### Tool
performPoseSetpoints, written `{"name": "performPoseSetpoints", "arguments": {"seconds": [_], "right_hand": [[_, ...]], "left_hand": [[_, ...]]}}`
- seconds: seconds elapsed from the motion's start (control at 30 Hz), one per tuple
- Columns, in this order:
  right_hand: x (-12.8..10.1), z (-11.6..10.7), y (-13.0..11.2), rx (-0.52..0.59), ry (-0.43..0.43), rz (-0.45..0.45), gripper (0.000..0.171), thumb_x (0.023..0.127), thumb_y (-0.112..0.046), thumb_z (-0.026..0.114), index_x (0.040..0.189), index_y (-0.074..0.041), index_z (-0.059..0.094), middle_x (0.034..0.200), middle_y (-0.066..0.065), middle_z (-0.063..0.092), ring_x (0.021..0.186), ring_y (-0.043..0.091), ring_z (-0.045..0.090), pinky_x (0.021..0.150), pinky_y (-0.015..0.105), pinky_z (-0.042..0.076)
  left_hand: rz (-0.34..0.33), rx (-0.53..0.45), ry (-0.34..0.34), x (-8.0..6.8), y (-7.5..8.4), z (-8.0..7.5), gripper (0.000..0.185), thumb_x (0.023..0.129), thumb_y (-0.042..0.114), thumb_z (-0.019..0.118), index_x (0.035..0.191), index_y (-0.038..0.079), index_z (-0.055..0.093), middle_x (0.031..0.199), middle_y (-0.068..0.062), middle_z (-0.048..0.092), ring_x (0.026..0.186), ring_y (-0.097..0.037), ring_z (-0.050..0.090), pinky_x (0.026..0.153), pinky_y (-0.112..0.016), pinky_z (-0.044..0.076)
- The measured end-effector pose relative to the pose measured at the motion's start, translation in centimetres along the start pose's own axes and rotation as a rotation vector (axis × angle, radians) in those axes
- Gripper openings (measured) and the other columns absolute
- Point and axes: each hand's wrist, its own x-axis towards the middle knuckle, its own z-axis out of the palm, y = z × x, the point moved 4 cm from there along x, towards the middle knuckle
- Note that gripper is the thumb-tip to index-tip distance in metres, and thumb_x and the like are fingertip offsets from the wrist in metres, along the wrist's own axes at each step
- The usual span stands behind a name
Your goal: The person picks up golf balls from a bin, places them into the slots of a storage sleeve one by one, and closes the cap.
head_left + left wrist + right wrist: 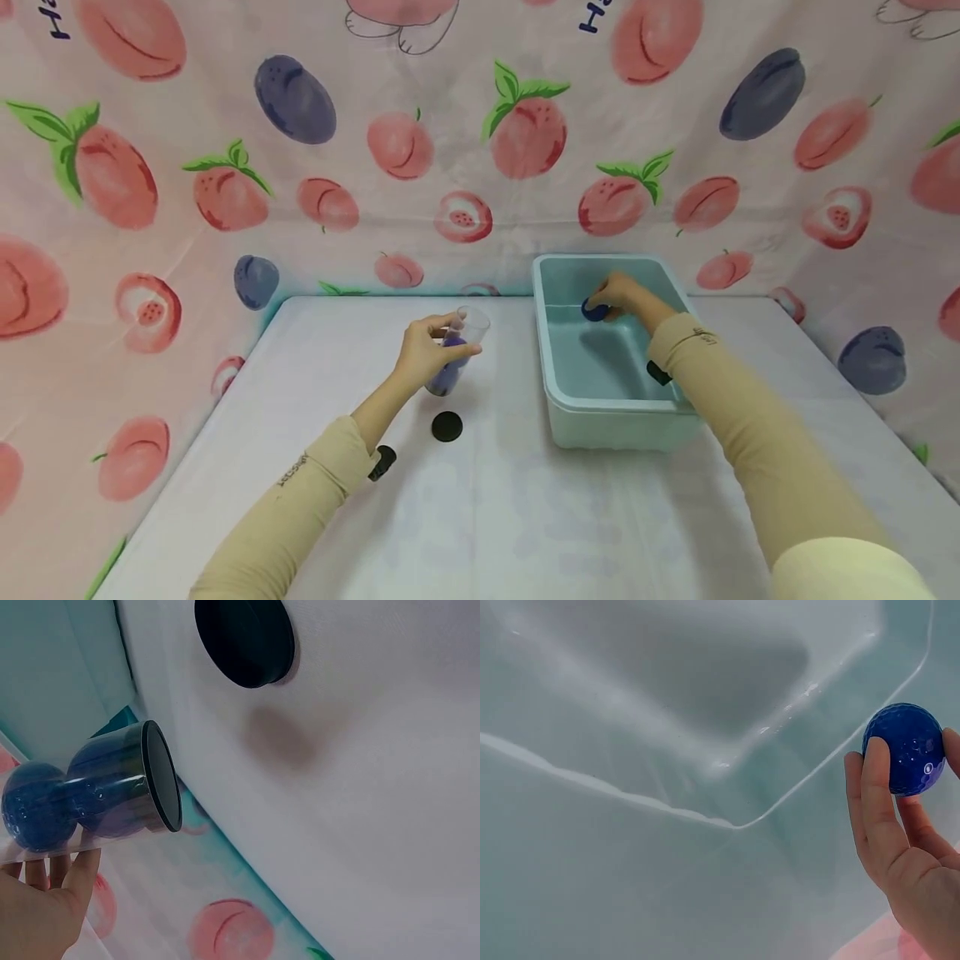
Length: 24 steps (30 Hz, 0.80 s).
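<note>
My left hand [424, 350] grips a clear plastic tube [473, 321], tilted above the white table. Two blue balls [39, 806] show through its wall in the left wrist view, near the end with the black base [162, 776]. On the right, my right hand [621, 295] reaches inside a pale blue-green basin [557, 400]. Its fingers and thumb pinch a dark blue golf ball [906, 750], whose dimples and small white mark show in the right wrist view. A round black lid [447, 427] lies on the table below the tube.
The basin stands at the back right of the white table [465, 517], near a fruit-print cloth [360, 225] that hangs behind. In the right wrist view, a pale line runs along the basin's inner walls.
</note>
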Motion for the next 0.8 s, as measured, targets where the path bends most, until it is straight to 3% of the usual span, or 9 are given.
{"name": "performPoseSetpoints", "arguments": {"seconds": [0.1, 0.2, 0.5, 0.67, 0.8], "right_hand": [[-6.6, -0.4, -4.3, -0.018, -0.001, -0.002, 0.046, 0.088, -0.012, 0.063, 0.120, 0.017, 0.050, 0.111, 0.032, 0.057, 0.073, 0.023, 0.066, 0.071, 0.033, 0.058], [-8.9, -0.5, -5.6, 0.002, 0.005, -0.011, 0.047, 0.090, -0.012, 0.060, 0.123, 0.018, 0.048, 0.113, 0.032, 0.056, 0.072, 0.020, 0.065, 0.069, 0.030, 0.058], [-9.2, -0.4, -6.2, 0.166, 0.004, 0.013, 0.054, 0.092, -0.016, 0.057, 0.133, 0.015, 0.040, 0.125, 0.032, 0.050, 0.101, 0.033, 0.060, 0.092, 0.041, 0.051], [-9.4, -0.3, -6.2, 0.308, -0.029, 0.032, 0.054, 0.094, -0.014, 0.055, 0.136, 0.014, 0.036, 0.135, 0.031, 0.042, 0.080, 0.017, 0.062, 0.090, 0.037, 0.052], [-9.6, 0.1, -6.4, 0.466, -0.068, 0.043, 0.055, 0.095, -0.011, 0.052, 0.141, 0.011, 0.031, 0.143, 0.031, 0.029, 0.082, 0.016, 0.060, 0.091, 0.034, 0.052]], "left_hand": [[0.004, -0.009, 0.005, -0.2, 0.4, -0.2, 0.061, 0.074, 0.024, 0.081, 0.129, 0.014, 0.059, 0.130, -0.009, 0.059, 0.117, -0.030, 0.056, 0.090, -0.047, 0.051], [-0.006, -0.020, 0.011, -0.4, 0.5, -0.4, 0.060, 0.073, 0.023, 0.082, 0.128, 0.014, 0.060, 0.129, -0.008, 0.060, 0.117, -0.029, 0.056, 0.090, -0.046, 0.051], [-0.011, 0.010, 0.013, -0.7, 0.5, -0.8, 0.063, 0.075, 0.024, 0.080, 0.132, 0.013, 0.056, 0.130, -0.010, 0.059, 0.118, -0.030, 0.055, 0.093, -0.049, 0.049], [-0.022, -0.005, 0.011, -0.6, 0.6, -0.5, 0.063, 0.074, 0.023, 0.081, 0.132, 0.014, 0.057, 0.128, -0.009, 0.060, 0.117, -0.029, 0.056, 0.093, -0.049, 0.049], [-0.036, -0.010, 0.008, -0.6, 0.2, 0.0, 0.064, 0.074, 0.024, 0.081, 0.133, 0.013, 0.056, 0.129, -0.009, 0.059, 0.118, -0.029, 0.056, 0.095, -0.050, 0.048]]}}
